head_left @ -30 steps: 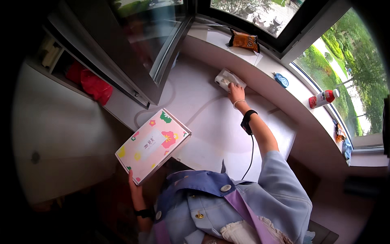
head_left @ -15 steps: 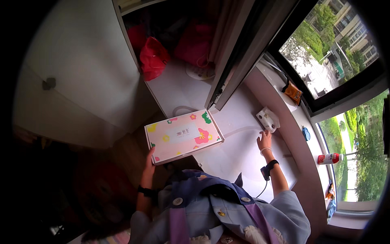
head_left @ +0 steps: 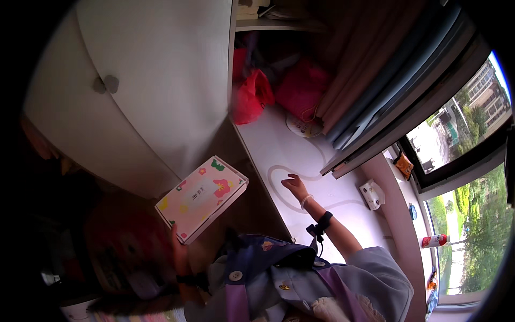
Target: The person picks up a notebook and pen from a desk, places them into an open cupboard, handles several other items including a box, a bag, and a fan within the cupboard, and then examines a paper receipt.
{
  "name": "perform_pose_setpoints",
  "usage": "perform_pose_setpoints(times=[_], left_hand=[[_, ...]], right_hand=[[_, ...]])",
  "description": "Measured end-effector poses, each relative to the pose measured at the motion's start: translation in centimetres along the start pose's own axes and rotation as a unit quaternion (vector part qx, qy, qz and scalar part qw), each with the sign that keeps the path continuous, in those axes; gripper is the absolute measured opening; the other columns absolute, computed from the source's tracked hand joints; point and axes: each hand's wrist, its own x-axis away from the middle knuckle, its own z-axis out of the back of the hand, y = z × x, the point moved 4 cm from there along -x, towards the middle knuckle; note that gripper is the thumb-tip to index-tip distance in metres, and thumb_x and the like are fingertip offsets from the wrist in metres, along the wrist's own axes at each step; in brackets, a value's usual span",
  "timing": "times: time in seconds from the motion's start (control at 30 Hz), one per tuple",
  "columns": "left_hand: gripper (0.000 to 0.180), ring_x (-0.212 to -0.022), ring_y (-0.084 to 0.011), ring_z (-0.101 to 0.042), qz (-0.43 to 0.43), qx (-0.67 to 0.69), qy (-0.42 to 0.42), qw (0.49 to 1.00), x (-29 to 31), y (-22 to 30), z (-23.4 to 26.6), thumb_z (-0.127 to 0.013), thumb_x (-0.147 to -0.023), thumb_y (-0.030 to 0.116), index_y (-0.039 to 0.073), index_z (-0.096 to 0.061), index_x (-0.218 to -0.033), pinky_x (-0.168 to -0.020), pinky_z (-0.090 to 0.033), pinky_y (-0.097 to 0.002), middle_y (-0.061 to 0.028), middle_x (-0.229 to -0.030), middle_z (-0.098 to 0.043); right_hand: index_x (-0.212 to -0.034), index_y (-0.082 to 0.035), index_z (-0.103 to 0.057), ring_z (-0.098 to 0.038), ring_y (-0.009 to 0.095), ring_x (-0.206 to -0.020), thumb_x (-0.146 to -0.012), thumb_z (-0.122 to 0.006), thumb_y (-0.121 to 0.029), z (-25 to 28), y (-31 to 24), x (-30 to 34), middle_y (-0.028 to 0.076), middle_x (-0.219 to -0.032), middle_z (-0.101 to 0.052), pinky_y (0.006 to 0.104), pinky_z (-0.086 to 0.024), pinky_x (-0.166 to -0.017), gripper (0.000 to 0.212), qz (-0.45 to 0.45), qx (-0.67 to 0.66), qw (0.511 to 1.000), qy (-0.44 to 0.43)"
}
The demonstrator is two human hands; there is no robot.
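My left hand (head_left: 177,242) grips the lower corner of a flat pink gift box (head_left: 199,197) printed with colourful flowers. The box is tilted, held out over the dark floor left of the white counter's edge; most of the fingers are hidden beneath it. To the right of the box, over the white counter (head_left: 300,155), my right hand (head_left: 296,187) has its fingers loosely apart and nothing in them. A beaded bracelet and a black wrist strap are on that arm. The white tissue pack (head_left: 372,194) lies on the counter further right, apart from my hand.
A white wardrobe (head_left: 155,70) stands at the left. Red and pink bags (head_left: 254,96) fill the alcove behind the counter. An open window frame (head_left: 370,147) juts over the counter. The right sill holds an orange snack bag (head_left: 403,165) and a red bottle (head_left: 435,241).
The box has moved left, off the counter, in my left hand. My right hand has left the tissue pack and swung left. The whole view has turned toward the wardrobe.
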Motion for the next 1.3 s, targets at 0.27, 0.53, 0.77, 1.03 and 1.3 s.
perform_pose_setpoints(times=[0.27, 0.53, 0.77, 1.03, 1.3], left_hand=[[0.045, -0.111, -0.0214, -0.045, 0.000, 0.057, 0.116, 0.992, 1.3, -0.2, 9.0, -0.045, -0.092, 0.029, 0.001, -0.038, -0.126, -0.094, -0.036, -0.0346, -0.0132, -0.123, -0.046], [0.055, -0.121, -0.0277, -0.034, -0.016, -0.164, 0.235, 0.958, 4.4, -5.6, 12.7, -0.055, -0.085, 0.018, 0.004, -0.031, -0.133, -0.097, -0.033, -0.0363, -0.0181, -0.128, -0.036], [0.056, -0.122, -0.0288, -0.032, 0.001, -0.279, 0.376, 0.884, -2.9, 1.0, 10.8, -0.055, -0.084, 0.016, 0.004, -0.030, -0.133, -0.097, -0.033, -0.0367, -0.0192, -0.130, -0.034], [0.055, -0.121, -0.0286, -0.033, 0.061, -0.269, 0.360, 0.891, -20.2, 2.9, 4.0, -0.054, -0.084, 0.017, 0.004, -0.031, -0.133, -0.097, -0.034, -0.0371, -0.0190, -0.129, -0.035], [0.054, -0.121, -0.0285, -0.035, 0.118, -0.286, 0.322, 0.895, -26.7, 2.3, 0.6, -0.054, -0.084, 0.018, 0.004, -0.032, -0.132, -0.096, -0.034, -0.0374, -0.0189, -0.128, -0.037]], right_hand=[[-0.130, 0.008, -0.024, -0.044, 0.031, -0.116, -0.052, -0.077, -0.057, -13.5, -11.2, -12.7, 0.027, -0.125, -0.041, 0.0361, -0.039, -0.094, 0.115, -0.025, 0.095, 0.994, 0.046], [-0.112, 0.008, -0.045, -0.053, 0.039, -0.101, -0.062, -0.069, -0.050, -7.6, -12.3, -34.5, 0.028, -0.107, -0.054, 0.0423, -0.043, -0.086, 0.080, -0.108, 0.027, 0.906, 0.408], [-0.103, 0.005, -0.052, -0.057, 0.040, -0.088, -0.075, -0.059, -0.027, 0.4, -17.6, -48.7, 0.025, -0.090, -0.059, 0.0448, -0.045, -0.080, 0.043, 0.069, 0.060, 0.909, 0.407], [-0.104, 0.001, -0.056, -0.051, 0.038, -0.104, -0.070, -0.063, -0.032, -1.9, -15.2, -60.8, 0.023, -0.107, -0.056, 0.0427, -0.043, -0.087, 0.047, 0.010, 0.378, 0.879, 0.289], [-0.106, 0.000, -0.055, -0.050, 0.038, -0.105, -0.069, -0.063, -0.030, 1.0, -13.6, -65.5, 0.022, -0.109, -0.055, 0.0422, -0.042, -0.089, 0.048, 0.017, 0.426, 0.854, 0.299]])
